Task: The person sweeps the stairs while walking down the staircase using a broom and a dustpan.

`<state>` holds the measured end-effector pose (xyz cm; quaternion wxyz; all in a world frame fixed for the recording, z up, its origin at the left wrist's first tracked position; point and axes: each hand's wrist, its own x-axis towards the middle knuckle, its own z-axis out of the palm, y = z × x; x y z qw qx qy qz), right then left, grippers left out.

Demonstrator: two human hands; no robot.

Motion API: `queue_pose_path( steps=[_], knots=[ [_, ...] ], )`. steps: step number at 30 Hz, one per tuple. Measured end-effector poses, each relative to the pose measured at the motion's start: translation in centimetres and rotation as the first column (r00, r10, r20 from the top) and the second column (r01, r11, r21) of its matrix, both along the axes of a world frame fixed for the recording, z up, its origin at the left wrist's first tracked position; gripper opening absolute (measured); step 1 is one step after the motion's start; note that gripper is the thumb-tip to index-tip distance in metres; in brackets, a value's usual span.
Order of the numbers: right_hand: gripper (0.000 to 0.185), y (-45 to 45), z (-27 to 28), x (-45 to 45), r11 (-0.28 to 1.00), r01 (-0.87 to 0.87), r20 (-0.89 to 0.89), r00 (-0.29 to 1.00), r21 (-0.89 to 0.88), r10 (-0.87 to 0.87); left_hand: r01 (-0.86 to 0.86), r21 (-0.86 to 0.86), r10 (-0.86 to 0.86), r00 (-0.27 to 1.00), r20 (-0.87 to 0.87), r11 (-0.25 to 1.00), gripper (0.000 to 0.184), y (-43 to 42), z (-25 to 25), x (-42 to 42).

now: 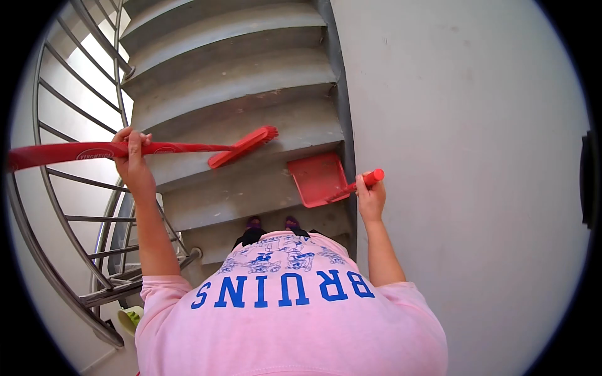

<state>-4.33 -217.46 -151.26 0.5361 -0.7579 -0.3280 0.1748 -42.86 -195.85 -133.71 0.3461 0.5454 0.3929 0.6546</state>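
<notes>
My left hand is wrapped round the long red handle of a broom, whose head with red bristles is over a grey step at the centre. The handle runs out to the left edge of view. My right hand grips the short handle of a red dustpan. The pan lies to the right of the broom head, close to the wall, with its open edge facing up the stairs. Broom head and dustpan are apart. Whether the pan holds any dirt is too small to tell.
Curved grey stairs rise ahead. A metal railing bends along the left, and a pale wall borders the right. My feet in dark sandals stand on a lower step. A green and white object sits at the lower left.
</notes>
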Motion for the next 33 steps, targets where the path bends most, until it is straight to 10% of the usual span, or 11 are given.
queue_pose_path(
  steps=[11, 21, 27, 30, 33],
  knots=[
    [0.028, -2.0, -0.3, 0.6, 1.0, 0.002, -0.256, 0.967, -0.01, -0.004, -0.136, 0.119, 0.133, 0.991, 0.035, 0.983, 0.017, 0.9, 6.4, 1.7],
    [0.041, -3.8, 3.4, 0.3, 0.986, -0.033, -0.286, 0.958, -0.164, -0.015, -0.008, 0.131, 0.044, 0.96, -0.275, 0.991, 0.014, 4.6, -4.5, 8.0],
    [0.034, -7.9, 5.4, 0.6, 0.87, 0.245, 0.273, 0.953, -0.428, -0.134, 0.229, -0.08, -0.242, 0.895, -0.375, 0.97, 0.017, 4.9, -7.8, 8.6],
    [0.033, -6.6, 13.5, -0.9, 0.942, 0.317, -0.142, 0.933, -0.111, -0.331, 0.393, -0.078, -0.379, 0.789, -0.484, 0.916, 0.019, 4.5, -8.3, 10.0],
    [0.035, -2.9, 20.3, -3.6, 0.931, 0.162, -0.178, 0.978, 0.328, -0.108, 0.524, -0.028, -0.399, 0.612, -0.683, 0.851, 0.021, 3.0, -8.3, 10.4]
  ],
)
